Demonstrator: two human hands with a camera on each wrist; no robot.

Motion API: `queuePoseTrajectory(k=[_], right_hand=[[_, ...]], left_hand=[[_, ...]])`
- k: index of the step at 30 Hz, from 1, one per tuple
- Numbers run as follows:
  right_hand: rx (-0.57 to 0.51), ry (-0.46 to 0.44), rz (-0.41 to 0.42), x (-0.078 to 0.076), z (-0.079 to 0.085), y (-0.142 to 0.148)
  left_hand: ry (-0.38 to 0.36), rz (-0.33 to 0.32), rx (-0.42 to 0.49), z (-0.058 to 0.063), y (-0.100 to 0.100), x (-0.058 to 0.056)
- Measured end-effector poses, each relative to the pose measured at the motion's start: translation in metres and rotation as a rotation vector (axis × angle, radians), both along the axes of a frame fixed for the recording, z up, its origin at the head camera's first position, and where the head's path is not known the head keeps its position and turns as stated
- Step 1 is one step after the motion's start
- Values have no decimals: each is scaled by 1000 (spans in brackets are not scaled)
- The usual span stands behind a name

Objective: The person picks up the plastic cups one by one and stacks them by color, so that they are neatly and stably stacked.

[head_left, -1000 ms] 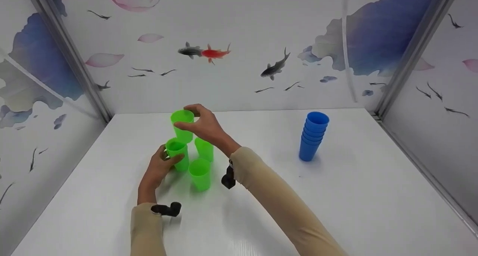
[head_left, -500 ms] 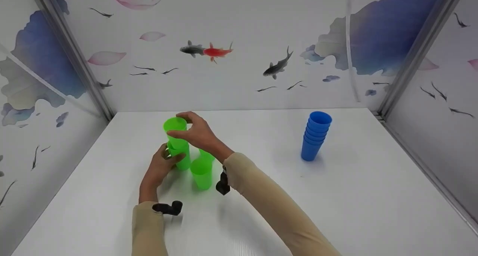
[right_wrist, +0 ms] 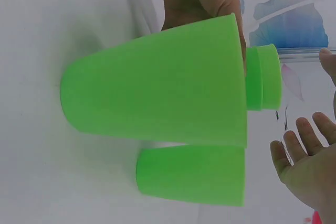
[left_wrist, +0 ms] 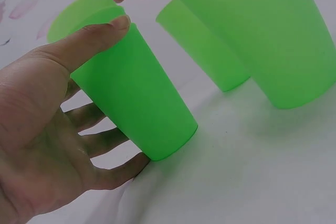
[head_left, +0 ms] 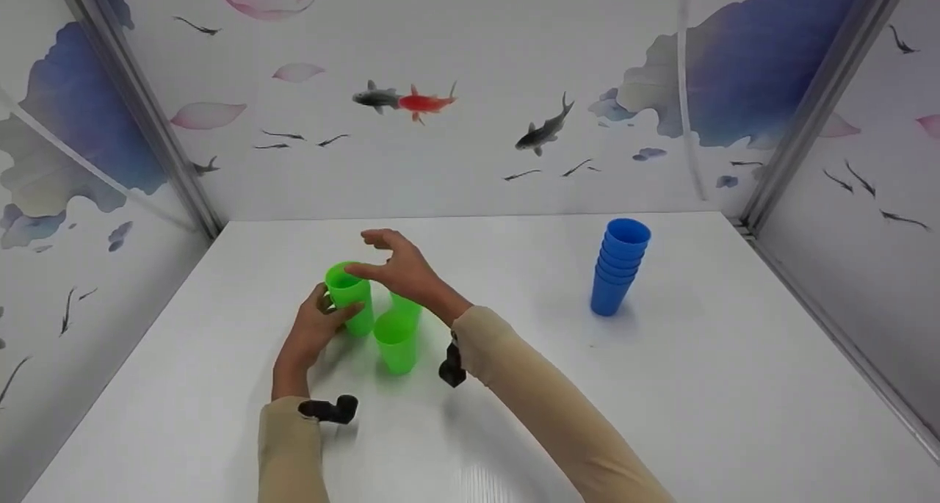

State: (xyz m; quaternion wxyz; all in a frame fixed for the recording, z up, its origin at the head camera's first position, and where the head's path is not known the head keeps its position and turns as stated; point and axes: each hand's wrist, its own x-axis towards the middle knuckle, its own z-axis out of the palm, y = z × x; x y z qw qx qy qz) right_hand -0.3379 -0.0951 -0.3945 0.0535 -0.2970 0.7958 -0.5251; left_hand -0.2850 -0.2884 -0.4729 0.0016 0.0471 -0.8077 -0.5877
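My left hand holds a stack of nested green cups upright on the white table. In the left wrist view its thumb lies across the stack near the rims, with the fingers behind. Over the stack's right side, my right hand has its fingers and thumb spread, with nothing between them in the right wrist view. Beside the stack stands a single green cup, nearer to me. Another green cup stands behind it, partly hidden by the right hand and wrist.
A tall stack of blue cups stands upright toward the back right of the white table. Patterned panels enclose the table at the back and both sides. A black wrist camera sits on the right sleeve.
The right hand brought a green cup down and left into the cup held by the left hand, then let go and moved slightly right. The left hand stayed in place.
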Motion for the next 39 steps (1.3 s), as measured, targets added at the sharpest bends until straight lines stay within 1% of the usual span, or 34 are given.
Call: queuePoseTrajectory(k=[5,6,9,12,13,20,26,34,39], right_hand=[[15,22,-26,-7,3,15],[18,23,-33,-8,3,19],[24,24,-53,-11,2,29],[25,26,-65,-14,-2,38],[30,26,-67,-14,-3,40],[46,8,-79,-20,-15,54],[88,-25,-85,-20,-27,56],[98,-92,-105,-21,-45,52],[100,-113,-109,-23,-55,47]], left_hand=[[-10,4,-5,0,0,-1],[-13,1,0,3,1,1],[-7,-8,27,4,2,2],[3,-15,49,5,2,3],[6,-12,50,1,1,1],[6,-6,49,2,2,0],[6,-7,61,1,1,0],[16,-6,70,0,1,-1],[24,-7,78,-1,1,-2]])
